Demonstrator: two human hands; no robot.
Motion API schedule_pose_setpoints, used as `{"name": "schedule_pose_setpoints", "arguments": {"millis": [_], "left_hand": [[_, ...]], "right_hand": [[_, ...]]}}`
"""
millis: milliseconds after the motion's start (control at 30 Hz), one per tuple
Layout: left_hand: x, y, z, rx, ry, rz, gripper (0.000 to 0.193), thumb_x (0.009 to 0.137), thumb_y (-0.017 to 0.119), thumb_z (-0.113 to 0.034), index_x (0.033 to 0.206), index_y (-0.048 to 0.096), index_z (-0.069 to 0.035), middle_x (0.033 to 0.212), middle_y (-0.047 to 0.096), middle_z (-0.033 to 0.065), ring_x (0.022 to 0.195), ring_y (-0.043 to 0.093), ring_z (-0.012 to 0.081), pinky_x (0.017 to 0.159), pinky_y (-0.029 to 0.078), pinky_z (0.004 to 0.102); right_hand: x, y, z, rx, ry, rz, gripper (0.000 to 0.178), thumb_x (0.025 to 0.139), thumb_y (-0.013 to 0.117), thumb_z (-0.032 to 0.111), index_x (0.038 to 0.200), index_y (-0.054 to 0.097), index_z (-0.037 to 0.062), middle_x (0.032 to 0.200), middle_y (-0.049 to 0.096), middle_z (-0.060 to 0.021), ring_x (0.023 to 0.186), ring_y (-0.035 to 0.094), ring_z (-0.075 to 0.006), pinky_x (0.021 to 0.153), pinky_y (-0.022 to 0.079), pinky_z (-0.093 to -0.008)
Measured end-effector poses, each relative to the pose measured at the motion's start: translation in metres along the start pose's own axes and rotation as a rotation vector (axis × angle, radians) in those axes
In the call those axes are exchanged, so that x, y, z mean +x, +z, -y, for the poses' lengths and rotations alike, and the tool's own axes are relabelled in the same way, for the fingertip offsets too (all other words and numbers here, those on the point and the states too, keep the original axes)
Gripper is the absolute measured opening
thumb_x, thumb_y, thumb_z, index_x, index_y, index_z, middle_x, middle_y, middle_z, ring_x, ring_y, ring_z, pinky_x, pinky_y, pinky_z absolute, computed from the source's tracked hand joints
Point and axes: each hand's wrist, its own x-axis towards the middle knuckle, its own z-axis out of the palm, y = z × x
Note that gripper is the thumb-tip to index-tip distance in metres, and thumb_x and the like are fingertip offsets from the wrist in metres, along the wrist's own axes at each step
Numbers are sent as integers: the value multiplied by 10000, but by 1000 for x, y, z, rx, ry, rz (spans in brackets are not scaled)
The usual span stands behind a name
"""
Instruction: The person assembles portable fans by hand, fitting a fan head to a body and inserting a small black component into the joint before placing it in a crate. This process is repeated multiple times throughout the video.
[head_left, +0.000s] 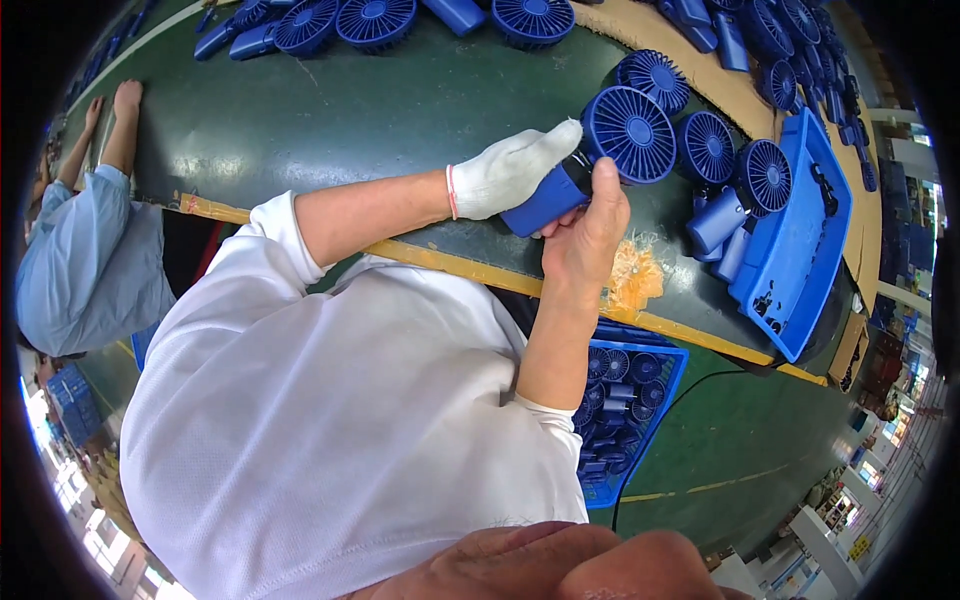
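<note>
Gloved left hand [503, 178]: its fingers are clamped on the handle of the held fan [630, 135], the thumb being laid along the neck toward the head's rim.
Bare right hand [588, 240]: its fingers are curled beneath the same handle, and the thumb is set at the lower rim of the head; the fan is thus gripped from both sides.
Held fan: a dark blue handheld fan is shown, with a round head, radiating ribs, a plain hub and a blocky handle; it is held over the tabletop [400, 110], near its yellow edge, head toward 1 o'clock, handle toward 7.
Markings: whether any lettering is borne by the fan cannot be told.
Loose fans, from the held one: similar fans are placed at 1 o'clock [653, 80], 3 o'clock [706, 147] and just past 3 [766, 178].
Blue tray [795, 240]: between 3 and 4 o'clock, small black parts are contained.
Blue crate [601, 494]: at 6 o'clock, below the tabletop, it is filled with blue fans.
Cardboard sheet [620, 22]: at 1 to 2 o'clock, more fans are heaped on it.
</note>
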Motion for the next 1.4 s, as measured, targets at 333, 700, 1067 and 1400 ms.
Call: {"name": "schedule_pose_setpoints", "arguments": {"millis": [333, 700, 1067, 1400], "left_hand": [[19, 10, -11, 661, 428, -145, 391, 1016, 347, -272, 943, 602, 15, 893, 649, 166, 796, 599, 309, 764, 462, 357], [67, 25, -16, 1120, 681, -18, 238, 823, 652, -276, 873, 654, -44, 1008, 650, 131, 958, 619, 308, 823, 499, 388], [34, -87, -70, 1455, 1011, -761, 273, 728, 765, -285, 840, 665, -57, 1008, 642, 100, 1000, 597, 285, 845, 487, 393], [37, -132, -146, 2016, 433, -713, 238, 658, 650, -174, 863, 615, -56, 886, 570, 100, 904, 557, 287, 772, 461, 407]], "right_hand": [[-8, -7, 42, -462, -511, -129, 335, 726, 792, 119, 995, 653, -25, 913, 681, -66, 811, 635, -158, 737, 506, -289], [43, -67, 104, -1103, -719, -294, 277, 707, 780, 197, 773, 656, -42, 703, 603, -143, 614, 592, -248, 598, 469, -355], [158, -224, 232, -1725, -766, -480, 293, 792, 740, 282, 866, 694, 2, 844, 685, -161, 786, 675, -305, 730, 521, -389], [287, -298, 249, -2239, -432, -509, 363, 854, 513, 181, 1185, 622, 79, 1252, 560, -215, 1088, 580, -412, 918, 487, -469]]}}
